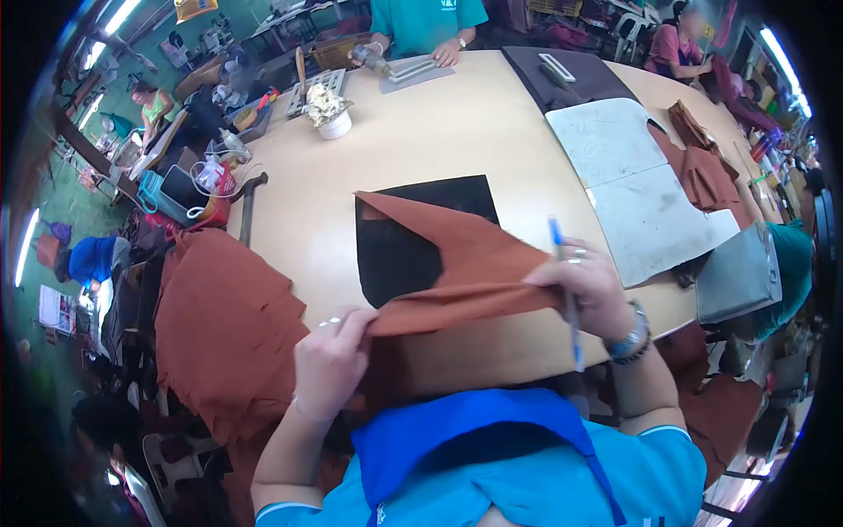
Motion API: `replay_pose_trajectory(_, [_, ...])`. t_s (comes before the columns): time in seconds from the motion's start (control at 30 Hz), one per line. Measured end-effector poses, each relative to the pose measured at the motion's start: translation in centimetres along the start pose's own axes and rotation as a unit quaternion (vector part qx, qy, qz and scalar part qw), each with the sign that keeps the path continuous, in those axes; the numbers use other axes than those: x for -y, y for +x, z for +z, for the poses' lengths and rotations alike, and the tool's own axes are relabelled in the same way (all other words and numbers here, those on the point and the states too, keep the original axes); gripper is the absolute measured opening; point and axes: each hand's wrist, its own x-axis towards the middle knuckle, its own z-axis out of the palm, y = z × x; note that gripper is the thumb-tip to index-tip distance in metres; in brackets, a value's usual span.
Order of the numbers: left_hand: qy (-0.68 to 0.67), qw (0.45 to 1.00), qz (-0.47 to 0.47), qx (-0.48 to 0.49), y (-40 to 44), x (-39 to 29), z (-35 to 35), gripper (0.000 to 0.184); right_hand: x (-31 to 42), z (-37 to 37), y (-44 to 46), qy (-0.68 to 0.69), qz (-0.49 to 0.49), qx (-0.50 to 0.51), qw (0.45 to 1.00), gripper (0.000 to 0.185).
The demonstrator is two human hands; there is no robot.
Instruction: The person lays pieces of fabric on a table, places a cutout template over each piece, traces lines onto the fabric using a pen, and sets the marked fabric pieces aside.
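A rust-brown sheet of soft material, leather or cloth (pixel 483 250), is held up over the near side of the table, its near edge folded or curling. My left hand (pixel 332 358) pinches the sheet's near left corner. My right hand (pixel 587 285) grips its near right corner, with a blue-and-clear pen (pixel 575 329) also tucked between the fingers. Beneath the sheet lies a black flat piece (pixel 395 263), partly covered by it. The sheet's far left corner rests on the black piece.
Stacked rust-brown pieces (pixel 219 325) hang at the table's left edge. A white pot (pixel 334 125) stands further back. On the right lie pale pattern boards (pixel 632 202) and more brown pieces (pixel 711 180). Across the table (pixel 439 132), a person in teal (pixel 426 26) works with both hands.
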Motion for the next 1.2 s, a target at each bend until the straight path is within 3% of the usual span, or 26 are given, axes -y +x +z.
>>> replay_pose_trajectory(0.03, [0.031,0.999,-0.035,0.017,-0.1,0.3,-0.8,0.017,0.3,-1.6,-0.4,0.006,0.005,-0.016,1.0,0.018])
replay_pose_trajectory(0.13, [-0.074,0.996,-0.051,-0.002,-0.1,1.3,-2.7,0.016,2.5,-5.8,-0.3,-0.014,0.012,-0.024,1.0,0.018])
replay_pose_trajectory(0.27, [-0.237,0.958,-0.099,-0.125,0.1,-0.1,-7.2,0.005,5.8,-9.5,0.0,0.068,0.028,-0.102,0.992,0.014])
replay_pose_trajectory(0.33, [-0.363,0.932,-0.004,-0.018,0.6,1.7,-11.3,0.007,6.1,-10.0,-1.3,0.081,0.094,-0.217,0.968,0.012])
replay_pose_trajectory(0.37, [-0.353,0.93,0.028,0.102,2.3,2.4,-13.2,0.013,5.6,-10.6,-1.2,0.061,0.091,-0.218,0.97,0.011])
replay_pose_trajectory(0.4, [-0.315,0.938,0.019,0.146,4.1,2.5,-13.1,0.015,5.0,-11.2,-1.1,0.041,0.088,-0.219,0.971,0.012])
replay_pose_trajectory(0.47, [-0.234,0.945,0.003,0.23,7.6,2.7,-12.9,0.019,1.9,-12.7,2.0,-0.03,0.051,-0.104,0.993,0.017])
replay_pose_trajectory(0.53, [-0.208,0.931,-0.081,0.29,11.6,4.9,-9.4,0.021,-1.1,-11.9,5.6,-0.049,0.075,0.019,0.996,0.02])
replay_pose_trajectory(0.57, [-0.05,0.965,-0.016,0.258,13.6,6.8,-7.3,0.021,-3.4,-11.3,7.2,-0.053,0.112,0.058,0.991,0.019])
replay_pose_trajectory(0.6, [-0.094,0.976,-0.009,0.196,15.5,11.2,-3.1,0.02,-5.9,-10.6,8.7,-0.056,0.15,0.098,0.982,0.017])
replay_pose_trajectory(0.63, [-0.15,0.945,-0.158,0.245,18.2,10.1,-2.8,0.021,-8.7,-9.8,10.1,-0.082,0.135,0.086,0.984,0.014])
replay_pose_trajectory(0.67, [-0.271,0.929,-0.154,0.198,20.3,13.0,0.0,0.019,-11.3,-9.0,11.3,-0.105,0.121,0.075,0.984,0.01])
replay_pose_trajectory(0.73, [-0.252,0.946,-0.179,0.096,24.2,13.8,0.7,0.017,-15.2,-8.4,14.4,-0.127,0.05,-0.038,0.99,0.008])
replay_pose_trajectory(0.8, [-0.364,0.916,-0.138,-0.099,28.1,14.4,0.8,0.015,-16.8,-9.3,18.1,-0.16,-0.029,-0.181,0.97,0.012])
replay_pose_trajectory(0.87, [-0.363,0.893,-0.07,-0.257,30.1,12.7,-2.7,0.018,-13.7,-10.9,20.2,-0.15,0.027,-0.272,0.95,0.02])
replay_pose_trajectory(0.93, [-0.333,0.868,-0.007,-0.367,30.0,10.4,-5.7,0.018,-9.0,-11.7,20.3,-0.035,-0.035,-0.334,0.941,0.012])
replay_pose_trajectory(0.97, [-0.331,0.856,0.029,-0.396,29.4,9.9,-6.3,0.019,-6.2,-11.4,19.9,0.104,-0.065,-0.319,0.94,0.013])
replay_pose_trajectory(1.03, [-0.297,0.845,0.106,-0.433,27.2,9.5,-6.1,0.018,-8.1,-11.1,17.8,-0.018,-0.07,-0.315,0.946,0.021])
replay_pose_trajectory(1.1, [-0.209,0.877,0.11,-0.419,23.7,9.5,-4.0,0.016,-10.6,-9.9,15.5,-0.1,-0.091,-0.304,0.943,0.022])
replay_pose_trajectory(1.13, [-0.165,0.89,0.111,-0.411,21.7,9.5,-2.5,0.015,-11.6,-8.0,14.1,-0.067,-0.09,-0.306,0.945,0.022])
replay_pose_trajectory(1.2, [-0.169,0.922,0.039,-0.346,17.5,10.1,1.9,0.012,-12.4,-4.6,10.0,-0.021,0.004,-0.253,0.967,0.026])
